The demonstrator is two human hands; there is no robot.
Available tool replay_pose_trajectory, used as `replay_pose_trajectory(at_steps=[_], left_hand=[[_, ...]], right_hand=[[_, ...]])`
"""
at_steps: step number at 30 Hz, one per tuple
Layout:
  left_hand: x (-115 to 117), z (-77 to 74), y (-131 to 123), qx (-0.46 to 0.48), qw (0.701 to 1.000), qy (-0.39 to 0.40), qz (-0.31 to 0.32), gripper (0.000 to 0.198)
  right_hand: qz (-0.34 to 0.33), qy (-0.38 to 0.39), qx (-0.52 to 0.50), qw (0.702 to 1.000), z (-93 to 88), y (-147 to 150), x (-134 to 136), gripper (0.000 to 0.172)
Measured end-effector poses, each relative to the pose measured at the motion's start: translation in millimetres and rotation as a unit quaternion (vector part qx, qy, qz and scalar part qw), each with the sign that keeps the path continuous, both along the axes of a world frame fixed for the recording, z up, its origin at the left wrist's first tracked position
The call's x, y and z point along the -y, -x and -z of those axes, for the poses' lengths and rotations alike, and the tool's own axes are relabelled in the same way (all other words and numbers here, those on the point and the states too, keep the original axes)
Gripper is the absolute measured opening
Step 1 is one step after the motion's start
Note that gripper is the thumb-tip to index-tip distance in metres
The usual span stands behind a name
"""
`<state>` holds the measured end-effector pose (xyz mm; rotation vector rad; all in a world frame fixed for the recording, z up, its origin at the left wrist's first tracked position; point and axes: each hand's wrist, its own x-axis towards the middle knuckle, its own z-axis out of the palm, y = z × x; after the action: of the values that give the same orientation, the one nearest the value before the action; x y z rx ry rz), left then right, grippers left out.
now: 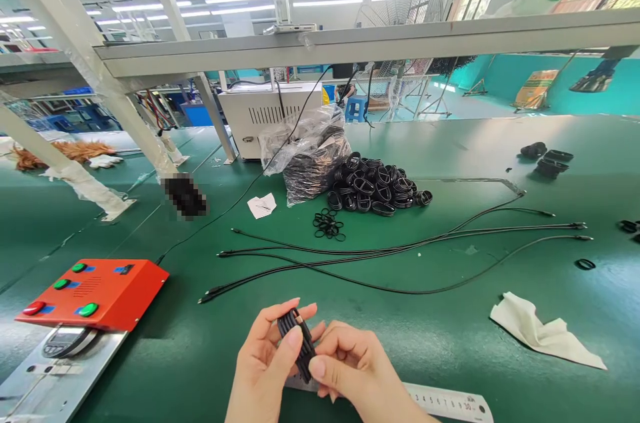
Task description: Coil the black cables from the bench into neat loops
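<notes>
A small coiled black cable (301, 351) is held up between both hands, above a steel ruler (445, 400) on the green table. My left hand (267, 360) pinches the coil with the thumb in front and the fingers behind. At the coil's lower right side, my right hand (353, 363) grips it between thumb and fingertips. Beyond the hands lie several straight black cables (360, 252) with plug ends, stretched across the table. Farther back are a small heap of black rubber rings (329, 224) and a big pile of coiled black cables (377, 183).
An orange box with buttons (100, 290) stands at left, beside a metal plate with a dial gauge (67, 342). A pale cloth (545, 333) lies at right. Behind are a plastic bag (313, 163), a white metal case (265, 113) and shelf posts (140, 130).
</notes>
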<state>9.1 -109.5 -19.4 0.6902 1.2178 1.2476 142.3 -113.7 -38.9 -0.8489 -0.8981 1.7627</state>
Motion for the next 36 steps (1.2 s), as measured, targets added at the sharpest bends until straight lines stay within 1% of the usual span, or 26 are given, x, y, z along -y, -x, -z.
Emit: replay_pose_trajectory(at_steps=[3,6,9,11,13,15,18,22,23,25,27,29,31,33,36], left_hand=[[-1.2,1.1,0.6,-0.024,1.000,-0.020,0.003,0.043],[-2.3,-0.2,1.7,-0.025,1.000,-0.016,0.008,0.040],[-2.7,-3.0,2.8,-0.014,1.000,0.018,0.018,0.039],[-3.1,-3.5,4.6,-0.008,0.999,0.034,0.031,0.039],[-4.2,-1.6,7.5,-0.016,0.999,0.031,0.040,0.040],[-6.1,2.6,10.6,-0.028,0.999,0.025,0.036,0.041],[-9.7,11.4,13.0,-0.004,0.999,0.037,0.019,0.042],[-12.3,21.0,12.2,0.031,0.998,0.046,-0.005,0.041],[-12.1,22.2,11.9,0.031,0.998,0.047,-0.007,0.041],[-10.6,22.7,11.4,0.025,0.998,0.052,0.001,0.041],[-8.0,21.0,9.9,0.023,0.998,0.053,0.015,0.044],[-4.9,18.5,7.0,0.029,0.998,0.042,0.023,0.048],[-2.5,16.6,3.5,0.041,0.999,0.027,0.020,0.045],[-1.2,16.1,0.4,0.041,0.999,0.023,0.009,0.043],[-1.2,17.6,-1.8,0.030,0.999,0.026,-0.006,0.043]], right_hand=[[-0.008,-0.009,0.029,1.000,1.4,0.0,-1.2,0.035],[-0.003,-0.054,0.090,0.994,3.9,-0.7,-2.9,0.029],[-0.004,-0.113,0.169,0.979,5.3,-2.2,-3.2,0.021],[-0.006,-0.145,0.203,0.968,5.0,-3.8,-2.5,0.017],[-0.001,-0.171,0.232,0.957,3.8,-6.1,-2.0,0.014],[0.021,-0.188,0.266,0.945,2.1,-8.7,-2.3,0.010],[0.062,-0.180,0.291,0.938,0.5,-11.4,-4.0,0.019],[0.079,-0.130,0.260,0.954,2.2,-11.3,-5.7,0.033],[0.081,-0.128,0.257,0.954,3.0,-11.1,-6.0,0.035],[0.083,-0.146,0.264,0.950,4.3,-11.0,-7.0,0.032],[0.086,-0.171,0.277,0.942,5.1,-11.1,-7.9,0.031],[0.089,-0.185,0.298,0.932,5.0,-11.2,-8.3,0.035],[0.084,-0.197,0.326,0.921,4.1,-11.6,-7.9,0.039],[0.064,-0.228,0.353,0.905,3.2,-12.6,-7.3,0.045],[0.032,-0.290,0.390,0.874,3.5,-14.5,-7.7,0.059]])
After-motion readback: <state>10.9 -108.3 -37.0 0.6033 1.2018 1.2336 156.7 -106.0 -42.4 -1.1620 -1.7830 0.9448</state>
